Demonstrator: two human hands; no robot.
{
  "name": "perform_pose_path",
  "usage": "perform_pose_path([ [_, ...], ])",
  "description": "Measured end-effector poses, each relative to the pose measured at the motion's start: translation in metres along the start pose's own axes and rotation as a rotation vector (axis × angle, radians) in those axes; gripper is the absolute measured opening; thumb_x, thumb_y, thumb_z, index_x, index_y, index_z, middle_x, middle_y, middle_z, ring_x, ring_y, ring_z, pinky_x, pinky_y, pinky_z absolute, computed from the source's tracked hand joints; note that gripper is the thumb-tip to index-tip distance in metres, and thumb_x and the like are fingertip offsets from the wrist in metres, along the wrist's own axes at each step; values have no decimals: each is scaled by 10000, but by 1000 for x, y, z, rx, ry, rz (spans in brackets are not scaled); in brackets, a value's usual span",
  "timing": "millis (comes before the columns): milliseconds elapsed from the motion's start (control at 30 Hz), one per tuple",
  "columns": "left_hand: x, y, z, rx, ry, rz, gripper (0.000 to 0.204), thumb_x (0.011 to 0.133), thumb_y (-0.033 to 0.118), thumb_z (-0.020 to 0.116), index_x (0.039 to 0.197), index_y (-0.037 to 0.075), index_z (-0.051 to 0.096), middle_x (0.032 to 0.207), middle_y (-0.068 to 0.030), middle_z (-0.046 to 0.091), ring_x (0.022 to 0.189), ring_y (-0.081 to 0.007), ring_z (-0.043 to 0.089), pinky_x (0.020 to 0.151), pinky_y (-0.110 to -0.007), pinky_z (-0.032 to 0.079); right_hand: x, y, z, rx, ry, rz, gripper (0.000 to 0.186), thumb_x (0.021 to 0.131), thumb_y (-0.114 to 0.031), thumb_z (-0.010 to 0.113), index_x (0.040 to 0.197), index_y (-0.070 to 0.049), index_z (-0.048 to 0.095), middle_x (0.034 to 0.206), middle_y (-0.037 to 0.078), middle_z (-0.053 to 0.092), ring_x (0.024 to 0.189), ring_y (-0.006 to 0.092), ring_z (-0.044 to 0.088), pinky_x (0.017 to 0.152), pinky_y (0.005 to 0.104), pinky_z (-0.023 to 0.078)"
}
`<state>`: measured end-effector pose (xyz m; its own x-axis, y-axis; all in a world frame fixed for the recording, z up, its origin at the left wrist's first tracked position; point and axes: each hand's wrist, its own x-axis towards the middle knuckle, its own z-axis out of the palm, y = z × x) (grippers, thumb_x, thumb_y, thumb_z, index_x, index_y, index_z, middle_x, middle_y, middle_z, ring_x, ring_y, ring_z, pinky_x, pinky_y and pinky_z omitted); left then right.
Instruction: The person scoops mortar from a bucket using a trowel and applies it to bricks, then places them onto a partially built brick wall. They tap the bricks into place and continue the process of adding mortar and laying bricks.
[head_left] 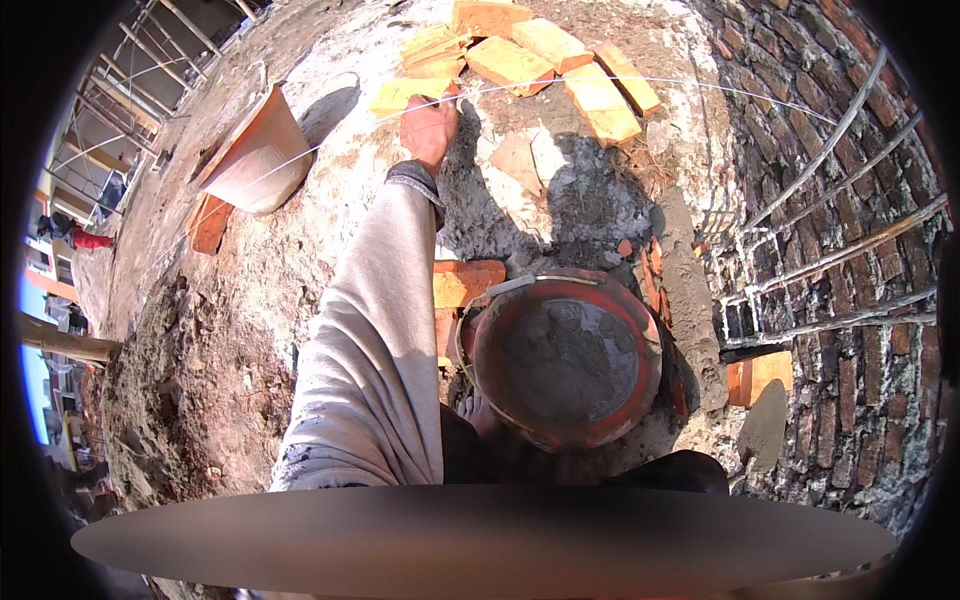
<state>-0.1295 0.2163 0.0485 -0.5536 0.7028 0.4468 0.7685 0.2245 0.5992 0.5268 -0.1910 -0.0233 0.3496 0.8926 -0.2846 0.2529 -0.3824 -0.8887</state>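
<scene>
My left arm, in a pale grey sleeve, stretches far forward. At its end my left hand is closed on the near edge of an orange brick, which lies on the ground beside other bricks. My right hand does not show. At the lower right, a trowel has its grey blade pointing up, close to the brick wall; its handle end is hidden. A round reddish bucket of wet grey mortar stands before me, right of my forearm.
Several loose bricks lie ahead. A pale tub sits tilted at left, with a brick beside it. A thin white string crosses the far ground. Poles lean along the brick wall at right.
</scene>
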Motion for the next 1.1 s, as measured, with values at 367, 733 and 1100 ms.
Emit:
perform_pose_path([
  [367,70,-1,56,-1245,280,-886,531,719,189,798,1108,20,479,895,-127,645,695,-240,644,494,-302,470,-22,-5,3,0,59,26,418,872,-383,668,1045,-10,591,679,-41,520,559,59,421,506,241,328],
  [733,-179,122,-63,-1220,-1095,-822,408,915,314,640,1243,85,561,1150,-58,664,901,-154,662,733,-317,556,-53,17,3,32,124,170,433,853,-448,718,943,-36,622,647,-41,503,561,65,395,513,259,324],
  [1100,-414,265,46,-860,-1301,-680,266,896,224,696,994,-9,614,959,-78,656,818,-166,643,611,-289,554,-91,41,-17,221,286,135,333,881,-329,677,953,-14,597,632,-39,513,512,58,450,470,232,361],
])
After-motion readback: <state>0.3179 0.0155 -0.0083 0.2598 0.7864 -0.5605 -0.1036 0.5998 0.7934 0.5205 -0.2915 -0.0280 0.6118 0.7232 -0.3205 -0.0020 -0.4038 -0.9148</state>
